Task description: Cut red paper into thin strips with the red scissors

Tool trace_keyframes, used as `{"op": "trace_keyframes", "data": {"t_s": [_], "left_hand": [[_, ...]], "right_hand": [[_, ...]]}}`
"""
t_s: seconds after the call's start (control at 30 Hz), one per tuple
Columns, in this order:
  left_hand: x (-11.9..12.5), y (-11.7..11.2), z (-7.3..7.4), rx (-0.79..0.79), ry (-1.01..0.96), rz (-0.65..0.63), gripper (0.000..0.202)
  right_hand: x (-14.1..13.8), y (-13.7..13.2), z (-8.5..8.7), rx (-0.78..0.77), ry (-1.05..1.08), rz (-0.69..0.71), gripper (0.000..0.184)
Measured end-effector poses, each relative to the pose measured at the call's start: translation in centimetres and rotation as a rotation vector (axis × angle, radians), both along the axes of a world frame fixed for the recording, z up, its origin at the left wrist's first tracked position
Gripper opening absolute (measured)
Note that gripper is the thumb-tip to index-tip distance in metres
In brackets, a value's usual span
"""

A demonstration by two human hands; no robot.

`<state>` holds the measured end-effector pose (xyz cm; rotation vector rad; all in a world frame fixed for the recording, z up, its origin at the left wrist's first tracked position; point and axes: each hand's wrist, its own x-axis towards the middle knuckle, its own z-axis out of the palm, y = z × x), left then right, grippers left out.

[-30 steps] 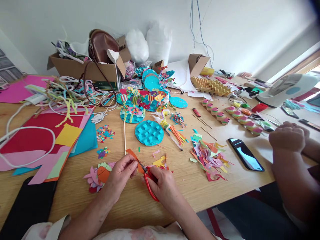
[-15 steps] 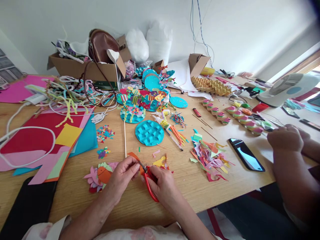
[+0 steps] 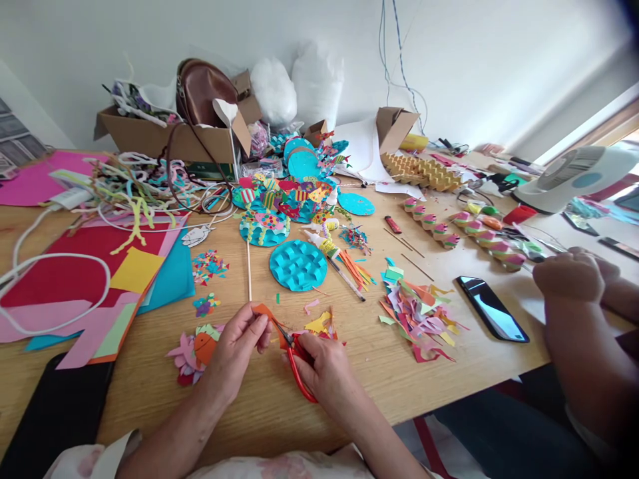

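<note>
My left hand [image 3: 234,352] pinches a small orange paper piece [image 3: 263,311] at the near edge of the wooden table [image 3: 379,372]. Gripped in my right hand [image 3: 327,372] are red-handled scissors [image 3: 294,359], their blades meeting the orange piece. Just left of my left hand lies a small pile of cut paper shapes [image 3: 194,349] in pink, orange and green. Yellow and red scraps [image 3: 322,324] lie just beyond my right hand.
A thin wooden stick [image 3: 248,273], a teal ridged disc [image 3: 298,265], a heap of paper scraps [image 3: 417,313] and a black phone [image 3: 492,308] lie ahead. Coloured sheets [image 3: 74,279] cover the left. Another person's hands [image 3: 574,276] rest at the right. Cardboard boxes [image 3: 164,136] stand behind.
My left hand has turned the orange piece slightly and shifted a little left. The scissors' blades stay on the paper. The other person's hands moved slightly.
</note>
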<state>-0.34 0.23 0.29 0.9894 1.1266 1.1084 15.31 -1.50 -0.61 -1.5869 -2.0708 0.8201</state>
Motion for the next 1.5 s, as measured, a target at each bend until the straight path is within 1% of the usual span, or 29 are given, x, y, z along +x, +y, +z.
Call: {"op": "trace_keyframes", "data": {"t_s": [0.2, 0.43, 0.77, 0.87, 1.07, 1.33, 1.5], "left_hand": [[0.18, 0.08, 0.31, 0.005, 0.001, 0.017, 0.014], [0.42, 0.02, 0.06, 0.014, 0.012, 0.01, 0.013], [0.27, -0.06, -0.02, 0.001, -0.008, 0.004, 0.013], [0.25, -0.06, 0.01, -0.01, -0.02, -0.005, 0.011], [0.16, -0.09, -0.01, -0.021, -0.018, -0.044, 0.012], [0.15, -0.13, -0.21, -0.046, -0.046, -0.081, 0.012], [0.09, -0.18, -0.15, -0.068, -0.071, -0.082, 0.013]], "right_hand": [[-0.09, -0.04, 0.13, -0.018, -0.008, -0.015, 0.025], [-0.09, -0.01, -0.04, -0.023, -0.012, -0.018, 0.026], [0.05, -0.09, -0.21, 0.032, -0.016, -0.009, 0.028], [0.04, -0.06, -0.02, 0.046, -0.03, 0.001, 0.027], [-0.07, -0.08, 0.35, 0.016, -0.02, 0.003, 0.024], [0.02, -0.14, 0.22, 0.003, 0.0, -0.005, 0.026], [0.1, -0.13, -0.11, 0.033, 0.004, 0.001, 0.027]]}}
